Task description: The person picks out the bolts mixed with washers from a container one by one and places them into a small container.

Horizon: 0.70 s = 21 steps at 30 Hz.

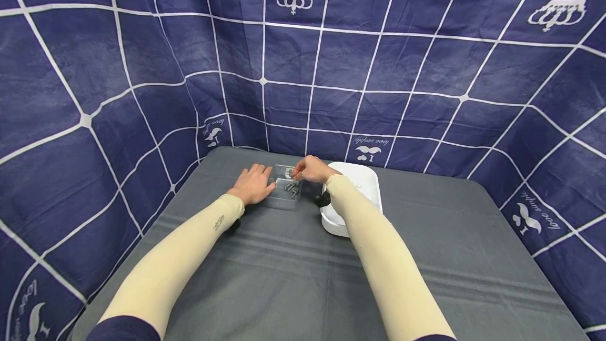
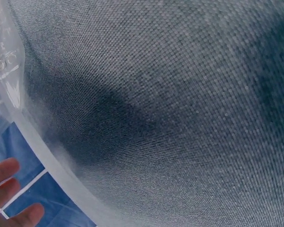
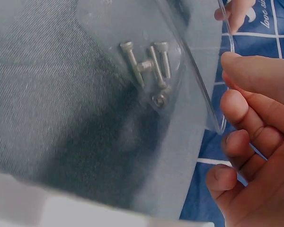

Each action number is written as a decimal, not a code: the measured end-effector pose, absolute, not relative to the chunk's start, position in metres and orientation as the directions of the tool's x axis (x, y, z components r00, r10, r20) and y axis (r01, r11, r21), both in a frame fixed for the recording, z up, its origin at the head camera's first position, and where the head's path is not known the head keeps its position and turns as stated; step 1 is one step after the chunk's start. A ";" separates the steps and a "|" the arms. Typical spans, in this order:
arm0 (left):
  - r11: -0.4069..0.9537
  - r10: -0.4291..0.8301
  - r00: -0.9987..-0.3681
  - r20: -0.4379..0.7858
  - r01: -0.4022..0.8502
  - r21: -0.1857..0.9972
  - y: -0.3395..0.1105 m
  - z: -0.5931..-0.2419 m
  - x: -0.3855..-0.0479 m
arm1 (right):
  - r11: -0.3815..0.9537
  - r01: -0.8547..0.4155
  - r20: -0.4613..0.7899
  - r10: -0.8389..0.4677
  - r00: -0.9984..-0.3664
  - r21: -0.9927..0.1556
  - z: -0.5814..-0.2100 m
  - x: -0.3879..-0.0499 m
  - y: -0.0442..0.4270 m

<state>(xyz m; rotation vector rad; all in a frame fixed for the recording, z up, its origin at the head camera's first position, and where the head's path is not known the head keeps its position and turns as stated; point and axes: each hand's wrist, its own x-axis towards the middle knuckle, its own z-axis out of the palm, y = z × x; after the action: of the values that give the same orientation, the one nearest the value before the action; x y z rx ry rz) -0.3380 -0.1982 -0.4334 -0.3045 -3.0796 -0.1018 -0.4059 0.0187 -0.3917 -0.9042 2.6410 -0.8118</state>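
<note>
A clear plastic box (image 1: 284,203) lies on the grey cloth, with several metal bolts (image 3: 156,66) and what looks like a nut (image 3: 159,100) in it. Its transparent lid (image 3: 199,80) stands raised at a slant. My right hand (image 1: 312,169) is at the lid's edge; thumb and forefinger pinch it while the other fingers stay curled. At the box's left side my left hand (image 1: 254,183) rests with fingers spread, the thumb touching or close to the wall. The left wrist view catches only some fingertips and a corner of the box.
A white tray (image 1: 333,228) stands just right of the box, under my right forearm; small pale pieces in it are too faint to name. A blue curtain (image 1: 360,57) with white lines rises behind the table (image 1: 265,283) and along both sides.
</note>
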 end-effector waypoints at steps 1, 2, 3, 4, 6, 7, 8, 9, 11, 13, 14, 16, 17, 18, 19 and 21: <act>0.978 0.199 -0.979 0.053 0.202 0.058 -0.198 -0.433 -0.338 | 0.654 -0.489 -0.038 -0.620 -0.784 -0.576 -0.392 -0.406 0.021; 0.977 0.202 -0.978 0.055 0.205 0.058 -0.198 -0.433 -0.338 | 0.654 -0.487 -0.036 -0.617 -0.786 -0.578 -0.391 -0.405 0.024; 0.977 0.205 -0.977 0.057 0.208 0.057 -0.198 -0.433 -0.337 | 0.653 -0.484 -0.033 -0.614 -0.788 -0.583 -0.391 -0.405 0.026; 0.976 0.208 -0.976 0.059 0.211 0.056 -0.197 -0.432 -0.337 | 0.651 -0.481 -0.031 -0.613 -0.790 -0.587 -0.390 -0.405 0.029; 0.974 0.216 -0.974 0.065 0.219 0.055 -0.198 -0.430 -0.336 | 0.645 -0.480 -0.022 -0.610 -0.792 -0.595 -0.388 -0.405 0.033; 0.973 0.220 -0.973 0.070 0.224 0.054 -0.198 -0.428 -0.336 | 0.640 -0.482 -0.015 -0.611 -0.792 -0.598 -0.388 -0.406 0.035; 0.973 0.222 -0.972 0.072 0.226 0.056 -0.198 -0.427 -0.336 | 0.637 -0.483 -0.010 -0.610 -0.793 -0.600 -0.387 -0.406 0.037; 0.972 0.226 -0.971 0.074 0.230 0.055 -0.199 -0.426 -0.336 | 0.635 -0.484 -0.006 -0.610 -0.793 -0.602 -0.386 -0.406 0.038; 0.970 0.233 -0.969 0.076 0.238 0.056 -0.200 -0.425 -0.337 | 0.631 -0.490 0.007 -0.609 -0.793 -0.601 -0.386 -0.408 0.041; 0.969 0.236 -0.969 0.076 0.241 0.057 -0.200 -0.425 -0.338 | 0.629 -0.489 0.016 -0.605 -0.796 -0.604 -0.384 -0.408 0.044; 0.969 0.237 -0.969 0.075 0.242 0.055 -0.199 -0.425 -0.338 | 0.627 -0.486 0.017 -0.602 -0.798 -0.609 -0.383 -0.408 0.046; 0.969 0.238 -0.968 0.073 0.242 0.053 -0.198 -0.425 -0.339 | 0.622 -0.484 0.021 -0.602 -0.799 -0.616 -0.382 -0.408 0.049; 0.969 0.238 -0.969 0.073 0.242 0.051 -0.198 -0.425 -0.339 | 0.622 -0.480 0.021 -0.598 -0.801 -0.619 -0.382 -0.408 0.052; 0.969 0.237 -0.969 0.073 0.241 0.049 -0.197 -0.425 -0.339 | 0.621 -0.476 0.019 -0.595 -0.803 -0.623 -0.382 -0.408 0.053; 0.970 0.236 -0.969 0.075 0.240 0.048 -0.196 -0.425 -0.339 | 0.621 -0.471 0.017 -0.593 -0.805 -0.627 -0.382 -0.409 0.056; 0.970 0.234 -0.969 0.076 0.238 0.045 -0.194 -0.424 -0.339 | 0.622 -0.458 0.011 -0.586 -0.810 -0.635 -0.383 -0.410 0.060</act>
<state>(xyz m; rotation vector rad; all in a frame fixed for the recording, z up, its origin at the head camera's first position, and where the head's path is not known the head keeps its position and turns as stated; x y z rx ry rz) -0.3386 -0.1944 -0.4244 -0.3660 -3.0486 -0.0825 -0.4100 0.0596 -0.3828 -0.8630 2.6473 -0.9531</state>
